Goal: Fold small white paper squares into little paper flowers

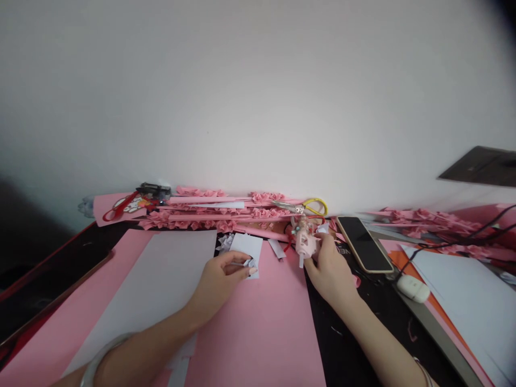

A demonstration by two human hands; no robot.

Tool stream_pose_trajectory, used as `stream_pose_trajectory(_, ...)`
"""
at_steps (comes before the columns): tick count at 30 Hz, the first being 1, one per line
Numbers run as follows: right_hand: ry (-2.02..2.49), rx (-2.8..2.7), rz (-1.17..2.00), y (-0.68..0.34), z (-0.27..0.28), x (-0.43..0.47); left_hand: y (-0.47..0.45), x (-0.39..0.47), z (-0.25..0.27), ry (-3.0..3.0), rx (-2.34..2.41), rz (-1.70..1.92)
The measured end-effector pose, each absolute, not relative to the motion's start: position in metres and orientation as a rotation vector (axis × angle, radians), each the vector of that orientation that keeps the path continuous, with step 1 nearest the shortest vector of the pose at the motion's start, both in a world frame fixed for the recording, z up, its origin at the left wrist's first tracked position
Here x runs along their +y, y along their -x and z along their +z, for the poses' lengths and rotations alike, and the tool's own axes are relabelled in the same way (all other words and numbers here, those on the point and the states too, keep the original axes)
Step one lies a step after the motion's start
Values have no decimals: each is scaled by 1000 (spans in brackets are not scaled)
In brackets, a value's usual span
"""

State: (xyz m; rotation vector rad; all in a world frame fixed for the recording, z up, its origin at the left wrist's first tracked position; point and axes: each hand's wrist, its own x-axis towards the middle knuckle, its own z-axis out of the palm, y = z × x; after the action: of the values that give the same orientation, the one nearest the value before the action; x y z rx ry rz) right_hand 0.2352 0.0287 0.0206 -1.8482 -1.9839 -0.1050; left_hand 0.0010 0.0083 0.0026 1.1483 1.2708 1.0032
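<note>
My left hand [215, 279] pinches a small folded white paper flower [252, 263] between thumb and fingertips. It is held over a small white paper sheet [246, 244] that lies on a large pink sheet [262, 333]. My right hand [331, 271] is wrapped round a pink hot glue gun [305, 243], and a pale glue stick pokes out of its near end. Fingers partly hide the gun's handle. Beside the small sheet sit more white folded paper flowers [224, 243]. A narrow white paper strip [277, 249] rests between the two hands.
Pink paper flower stems [193, 217] lie along the wall, with yellow-handled scissors [314, 206] and red-handled scissors [116, 208] on them. To the right are a phone [365, 244], a white plastic case [413, 288], dark cables and stacked paper [471, 295]. White paper [157, 290] covers the left.
</note>
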Motion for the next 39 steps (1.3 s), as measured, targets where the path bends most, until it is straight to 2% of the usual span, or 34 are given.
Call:
stream_pose_trajectory(13, 1957, -1806, -305, -241, 24, 31, -1, 9, -2, -1165, 1165, 993)
stream_pose_trajectory(21, 2146, -1848, -135, -235, 15, 33, -1, 10, -3, -1163, 1092, 995)
stream_pose_trajectory(24, 2047, -1813, -196, -235, 16, 33, -1, 9, -3, -1147, 1063, 991)
stream_pose_trajectory(28, 1611, -1812, -258, -235, 24, 30, -2, 8, -1, -1158, 1036, 971)
stream_pose_trajectory(32, 1161, -1973, -15, -223, 28, 16, -3, 6, 0, -1134, 993, 974)
stream_pose_trajectory(36, 1040, -2142, 376, -202, 24, -3, -5, 5, 0, -1128, 956, 957)
stream_pose_trajectory(39, 1026, -2172, 542, -192, 22, -11, -6, 5, 2, -1126, 926, 939)
